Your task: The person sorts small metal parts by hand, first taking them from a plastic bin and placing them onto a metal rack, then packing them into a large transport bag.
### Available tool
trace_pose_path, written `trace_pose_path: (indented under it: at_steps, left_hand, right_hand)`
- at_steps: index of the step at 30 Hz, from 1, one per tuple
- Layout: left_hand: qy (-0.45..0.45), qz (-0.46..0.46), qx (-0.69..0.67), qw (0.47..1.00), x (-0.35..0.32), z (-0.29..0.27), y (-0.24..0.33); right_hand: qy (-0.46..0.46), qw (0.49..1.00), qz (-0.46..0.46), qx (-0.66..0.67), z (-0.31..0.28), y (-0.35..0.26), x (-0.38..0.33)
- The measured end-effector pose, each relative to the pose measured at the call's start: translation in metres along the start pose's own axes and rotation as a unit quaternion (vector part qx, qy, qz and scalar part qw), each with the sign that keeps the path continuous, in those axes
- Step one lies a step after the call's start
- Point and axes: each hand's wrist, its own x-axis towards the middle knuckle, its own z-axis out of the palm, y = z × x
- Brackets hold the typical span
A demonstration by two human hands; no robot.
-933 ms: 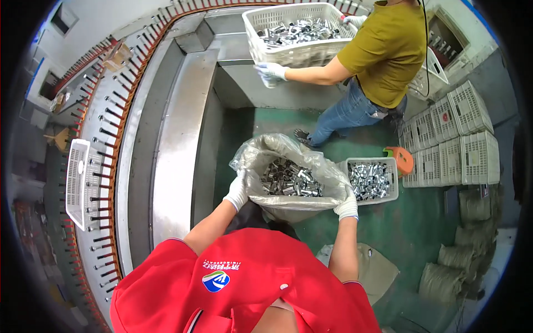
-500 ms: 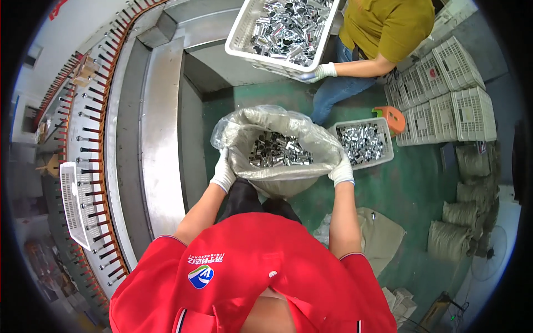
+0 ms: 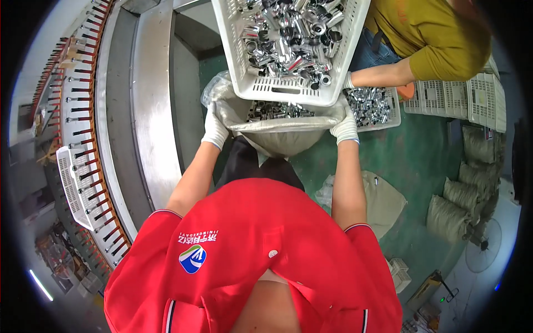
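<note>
A woven sack (image 3: 280, 143) with a clear plastic liner (image 3: 213, 90) stands in front of my legs, its mouth spread wide. My left hand (image 3: 215, 127), in a white knit glove, grips the rim at the left. At the right rim my gloved right hand (image 3: 345, 129) is closed on it too. Chrome tube-like fittings (image 3: 277, 111) lie inside the sack. Over its far side a co-worker holds a white plastic crate (image 3: 280, 89) full of chrome and black fittings (image 3: 291, 41). The crate hides much of the opening. The co-worker's gloved hand (image 3: 348, 81) is at its right side.
Right of the sack sits another crate (image 3: 395, 114) of small metal parts, with stacked crates (image 3: 444, 97) beyond. A steel ledge (image 3: 155, 83) and a curved peg conveyor (image 3: 83, 116) run along the left. Filled sacks (image 3: 461, 194) and a flat sack (image 3: 383, 202) lie at the right.
The co-worker has leaned in and brought the crate nearer, over the far part of the sack's mouth. Both my hands keep their hold on the rim.
</note>
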Motion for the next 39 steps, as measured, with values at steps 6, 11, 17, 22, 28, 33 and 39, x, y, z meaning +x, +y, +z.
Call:
trace_pose_path:
  at_steps: [6,11,17,22,28,33,39]
  left_hand:
    - [0.017,-0.007,0.034,0.999,-0.003,0.029,0.022]
    - [-0.033,0.014,0.049,0.998,0.005,0.085,0.023]
    - [0.002,-0.006,0.054,0.999,0.025,0.086,0.046]
    - [-0.36,-0.183,-0.025,0.915,0.064,0.032,0.079]
    - [-0.354,-0.048,0.288,0.889,0.078,-0.016,0.089]
    - [-0.331,0.141,0.563,0.744,0.084,-0.035,0.106]
    - [-0.116,0.134,0.462,0.869,0.041,0.007,0.098]
  right_hand:
    - [-0.001,0.998,-0.028,0.047,0.013,0.013,-0.02]
    - [0.012,0.995,-0.093,-0.027,0.051,-0.023,0.009]
    - [-0.02,0.994,-0.105,0.017,0.048,-0.019,0.055]
    - [0.117,0.911,-0.242,-0.312,0.046,-0.019,0.104]
    - [0.174,0.841,-0.269,-0.436,0.021,-0.011,0.129]
    - [0.093,0.907,-0.283,-0.296,0.028,0.001,0.117]
    - [0.054,0.978,-0.173,-0.106,0.076,0.037,0.061]
